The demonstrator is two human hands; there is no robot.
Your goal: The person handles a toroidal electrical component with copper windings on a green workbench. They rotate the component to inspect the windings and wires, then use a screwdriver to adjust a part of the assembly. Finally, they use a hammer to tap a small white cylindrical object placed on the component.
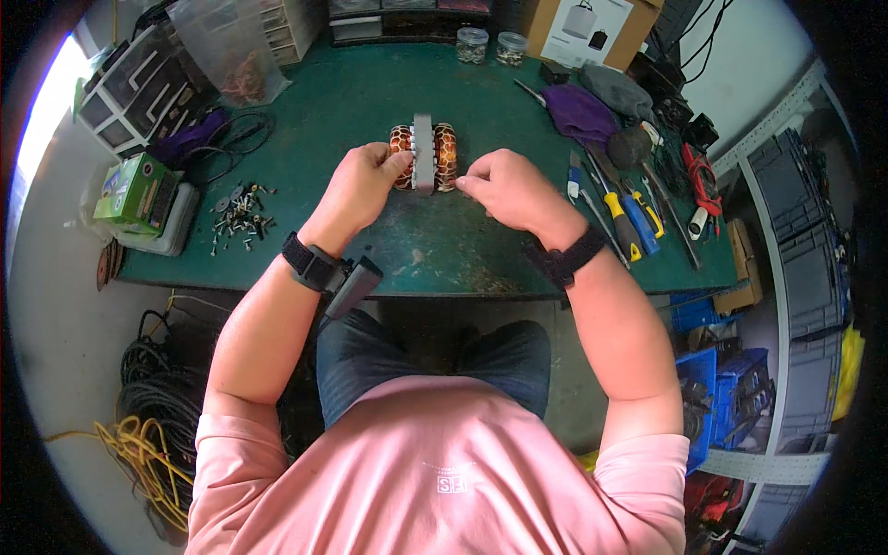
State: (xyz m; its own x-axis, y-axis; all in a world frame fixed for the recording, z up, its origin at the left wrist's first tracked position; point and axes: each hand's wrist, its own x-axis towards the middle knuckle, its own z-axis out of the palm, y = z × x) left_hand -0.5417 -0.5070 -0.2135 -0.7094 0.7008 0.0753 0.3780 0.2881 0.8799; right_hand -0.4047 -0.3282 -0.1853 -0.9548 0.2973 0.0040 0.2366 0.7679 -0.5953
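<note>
In the head view, an orange-and-brown patterned object (446,153) is sitting on the green bench top (351,92) between the two hands, with a grey strip (424,153) running down its middle. The left hand (363,183) is curling, nearly closed, and its thumb and fingers are pinching the object's left side, partly hiding that edge. The right hand (509,190) is holding itself half curled, thumb near forefinger, at the lower right edge; whether it is touching there, I cannot tell. Black straps (314,264) are circling both wrists. Left of the left forearm, loose screws (242,217) are lying scattered, and beyond them a green box (136,194) is resting on a grey case (180,225). To the right of the right hand, tools are crowding the bench: a yellow-and-black screwdriver (624,227), a blue-handled tool (640,225) and a red cable (703,180), with a purple cloth (578,113) lying behind them. At the back, two lidded jars (472,44) are standing beside a cardboard box (638,28). Below the bench, yellow cord (153,462) and black cable (153,379) are lying coiled at left, while blue bins (740,398) are filling shelving at right.
</note>
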